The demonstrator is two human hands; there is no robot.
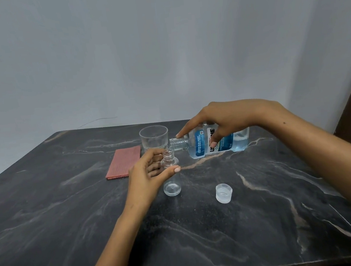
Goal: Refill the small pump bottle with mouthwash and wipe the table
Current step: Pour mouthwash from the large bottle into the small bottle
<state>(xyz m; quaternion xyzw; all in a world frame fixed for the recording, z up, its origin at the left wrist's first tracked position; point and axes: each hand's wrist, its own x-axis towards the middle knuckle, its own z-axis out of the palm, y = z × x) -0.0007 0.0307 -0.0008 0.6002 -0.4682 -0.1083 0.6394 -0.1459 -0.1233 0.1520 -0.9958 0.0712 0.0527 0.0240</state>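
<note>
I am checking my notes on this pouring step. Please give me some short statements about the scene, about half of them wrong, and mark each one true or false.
1. The right hand holds the mouthwash bottle tipped on its side, mouth toward the small bottle. True.
2. The mouthwash bottle has its cap on. False: its mouth is open, and a clear cap lies apart on the table.
3. The left hand holds the small bottle near its neck. True.
4. The pink cloth is under the small bottle. False: it lies folded beside it, further left, and nothing rests on it.
5. A clear glass stands upright behind the small bottle. True.
6. The small bottle is nearly full. False: it looks almost empty.
</note>
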